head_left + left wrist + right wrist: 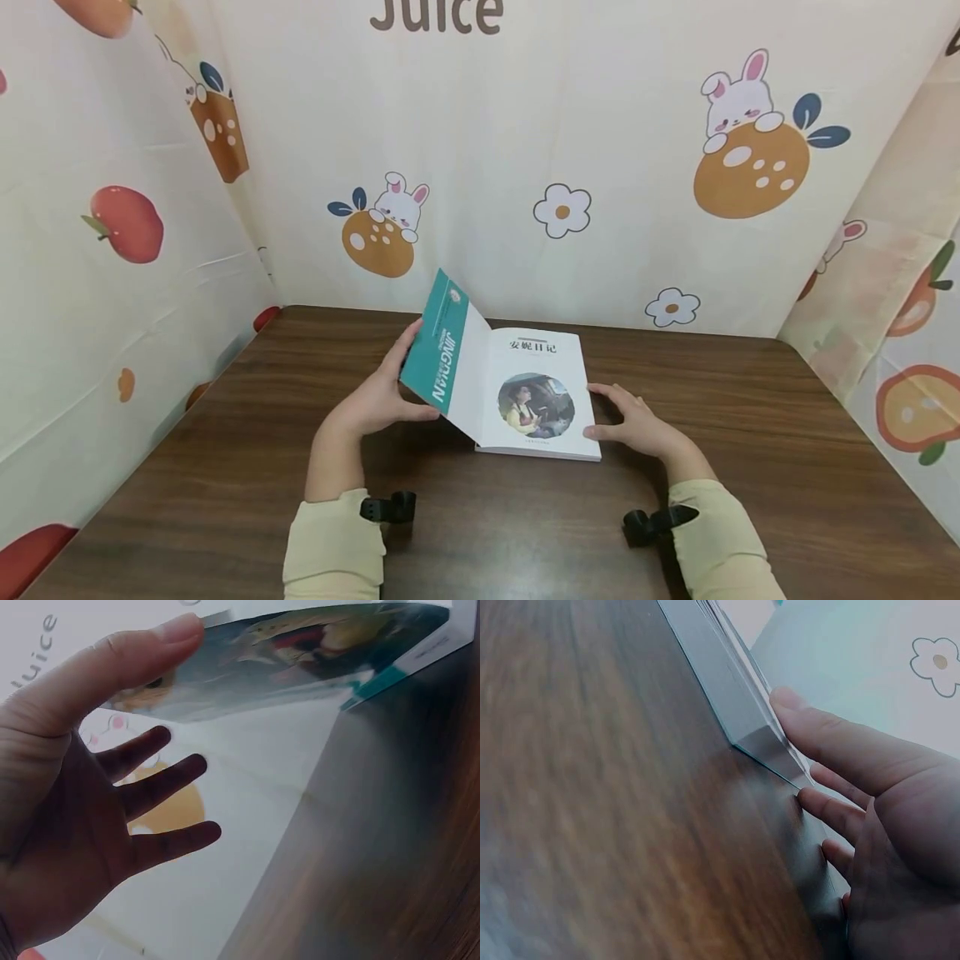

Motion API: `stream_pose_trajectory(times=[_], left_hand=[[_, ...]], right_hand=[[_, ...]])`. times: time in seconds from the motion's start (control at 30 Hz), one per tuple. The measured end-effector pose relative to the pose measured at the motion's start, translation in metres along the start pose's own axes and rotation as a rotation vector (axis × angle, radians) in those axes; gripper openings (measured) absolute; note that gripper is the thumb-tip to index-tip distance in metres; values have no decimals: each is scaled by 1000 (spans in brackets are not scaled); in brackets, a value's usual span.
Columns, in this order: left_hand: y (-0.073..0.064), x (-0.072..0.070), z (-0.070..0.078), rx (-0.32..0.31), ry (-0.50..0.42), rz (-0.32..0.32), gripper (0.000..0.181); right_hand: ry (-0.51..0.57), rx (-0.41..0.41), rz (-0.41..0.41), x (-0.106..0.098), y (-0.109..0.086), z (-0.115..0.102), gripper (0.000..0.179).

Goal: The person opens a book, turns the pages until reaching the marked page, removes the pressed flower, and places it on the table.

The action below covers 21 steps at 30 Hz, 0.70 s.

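Note:
On the table a white-paged paperback book (pixel 532 400) lies with its front cover (pixel 438 342) raised and tilted to the left. Its title page carries dark print and a round picture. My left hand (pixel 375 396) holds the cover's outer edge between thumb and index finger. In the left wrist view three fingers (pixel 169 784) stretch out below the cover's picture side; the index finger is hidden. My right hand (pixel 633 421) touches the book's right side. In the right wrist view its thumb rests on the page-block edge (pixel 761 682), and its nearly straight fingers lie beside the book.
The dark wooden table (pixel 510 533) reaches back to a pale curtain (pixel 480 167) printed with rabbits, fruit and flowers. More curtain hangs at both sides. Black straps (pixel 390 507) with small devices sit on both sleeved wrists.

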<state>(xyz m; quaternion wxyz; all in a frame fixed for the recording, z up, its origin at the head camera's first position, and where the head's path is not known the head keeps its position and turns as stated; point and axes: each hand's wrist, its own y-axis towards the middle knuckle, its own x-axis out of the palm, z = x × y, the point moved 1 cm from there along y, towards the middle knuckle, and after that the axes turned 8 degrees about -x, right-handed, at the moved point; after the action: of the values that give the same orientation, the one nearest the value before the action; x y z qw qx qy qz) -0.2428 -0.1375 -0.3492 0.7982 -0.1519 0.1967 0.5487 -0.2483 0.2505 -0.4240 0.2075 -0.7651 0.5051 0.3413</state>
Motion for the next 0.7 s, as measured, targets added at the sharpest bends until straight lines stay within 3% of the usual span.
stream_pose_trajectory(times=[0.23, 0.37, 0.7], left_hand=[[-10, -14, -10, -171, 78, -8, 85], [-11, -19, -17, -237, 116, -20, 77], [-7, -19, -46, -395, 199, 53, 57]], right_hand=[[-3, -15, 3, 0, -1, 0, 77], [-8, -45, 10, 0, -1, 1, 73], [-23, -62, 8, 1, 1, 2, 71]])
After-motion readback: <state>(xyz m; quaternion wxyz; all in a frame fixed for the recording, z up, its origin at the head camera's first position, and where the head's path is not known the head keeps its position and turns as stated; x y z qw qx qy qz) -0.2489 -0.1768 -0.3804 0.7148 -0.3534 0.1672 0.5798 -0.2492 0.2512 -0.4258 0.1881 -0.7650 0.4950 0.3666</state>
